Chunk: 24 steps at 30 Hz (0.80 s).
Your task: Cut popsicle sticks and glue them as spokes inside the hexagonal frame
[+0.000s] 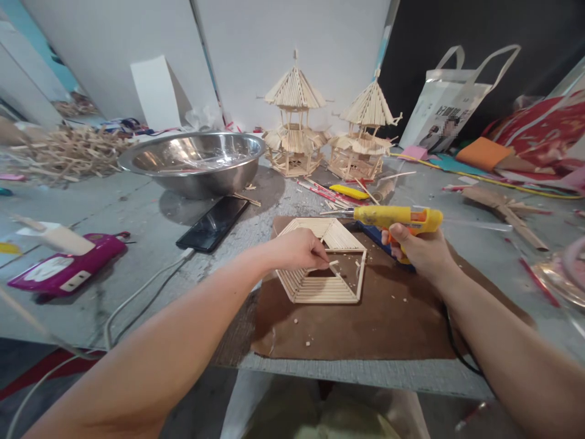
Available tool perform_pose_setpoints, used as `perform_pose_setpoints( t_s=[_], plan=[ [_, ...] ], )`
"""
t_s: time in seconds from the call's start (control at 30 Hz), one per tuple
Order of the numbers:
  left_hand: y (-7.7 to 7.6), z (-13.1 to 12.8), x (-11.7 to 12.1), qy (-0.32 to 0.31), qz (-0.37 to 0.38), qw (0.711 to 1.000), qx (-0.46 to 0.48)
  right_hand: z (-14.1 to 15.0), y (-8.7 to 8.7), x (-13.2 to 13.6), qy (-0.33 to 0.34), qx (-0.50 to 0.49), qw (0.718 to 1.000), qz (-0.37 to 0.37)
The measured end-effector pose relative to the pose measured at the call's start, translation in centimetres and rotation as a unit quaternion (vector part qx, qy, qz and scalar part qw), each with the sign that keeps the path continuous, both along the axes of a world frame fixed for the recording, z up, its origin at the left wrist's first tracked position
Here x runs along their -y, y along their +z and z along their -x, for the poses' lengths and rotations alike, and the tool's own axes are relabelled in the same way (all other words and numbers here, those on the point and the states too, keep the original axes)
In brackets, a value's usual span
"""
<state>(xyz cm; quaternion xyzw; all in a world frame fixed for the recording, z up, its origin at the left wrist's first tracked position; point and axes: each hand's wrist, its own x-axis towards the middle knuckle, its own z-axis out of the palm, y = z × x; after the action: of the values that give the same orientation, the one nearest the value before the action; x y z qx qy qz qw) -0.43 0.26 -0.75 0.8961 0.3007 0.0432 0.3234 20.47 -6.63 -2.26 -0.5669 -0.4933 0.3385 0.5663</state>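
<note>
My left hand (299, 249) is closed in a pinch on a short wooden stick (333, 263), held over the open middle of a hexagonal roof panel made of wooden sticks (324, 286). The panel lies flat on a brown mat (393, 317) at the table's near edge. To its right my right hand (418, 250) grips a yellow glue gun (395, 216), whose nozzle points left above the panel's far side.
Two finished stick pagodas (295, 119) (365, 131) stand at the back. A steel bowl (194, 161) and a black phone (213, 222) sit left of the mat. A heap of sticks (64, 152) lies far left, a pink case (64, 268) nearer. Bags and coloured sheets crowd the right.
</note>
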Motion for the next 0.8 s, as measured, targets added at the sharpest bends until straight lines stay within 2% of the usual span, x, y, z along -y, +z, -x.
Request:
perform_pose_setpoints(
  t_s=[0.27, 0.53, 0.8],
  plan=[
    [-0.25, -0.22, 0.25, -0.013, -0.018, 1.000, -0.021, 0.22, 0.21, 0.09, -0.005, 0.008, 1.000, 0.003],
    [-0.55, -0.15, 0.09, -0.056, -0.029, 0.997, -0.048, 0.28, 0.19, 0.13, 0.006, 0.014, 1.000, -0.001],
    [-0.05, -0.14, 0.24, -0.081, -0.032, 0.992, -0.094, 0.26, 0.14, 0.04, 0.010, 0.016, 1.000, -0.007]
  ],
)
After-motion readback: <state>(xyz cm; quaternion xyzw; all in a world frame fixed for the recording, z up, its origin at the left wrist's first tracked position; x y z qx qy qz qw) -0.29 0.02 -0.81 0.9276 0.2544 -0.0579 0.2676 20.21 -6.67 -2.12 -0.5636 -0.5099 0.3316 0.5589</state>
